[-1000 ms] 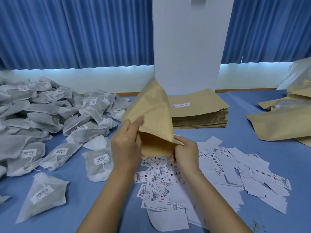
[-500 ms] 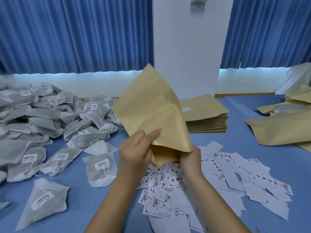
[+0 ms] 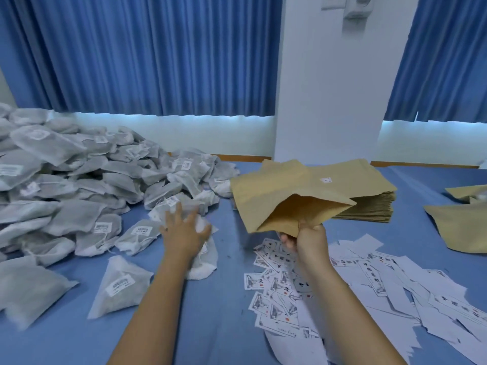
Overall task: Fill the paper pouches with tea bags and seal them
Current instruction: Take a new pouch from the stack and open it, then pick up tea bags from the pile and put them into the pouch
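Your left grip (image 3: 184,233) has let go of the paper pouch (image 3: 263,196) and swung left; it now spreads wide open, fingers straight, over a white tea bag (image 3: 208,260) on the blue tabletop (image 3: 226,312), at the near edge of the tea bag heap (image 3: 79,185). Your right grip (image 3: 307,239) alone pinches the pouch's near lip, holding it off the tabletop, mouth gaping, just near of the pouch stack (image 3: 369,206) and above the scattered labels (image 3: 284,283).

pouch (image 3: 276,196): kraft brown | tea bags (image 3: 79,185): grey-white | tablecloth (image 3: 229,299): blue | curtains (image 3: 158,54): blue, pleated
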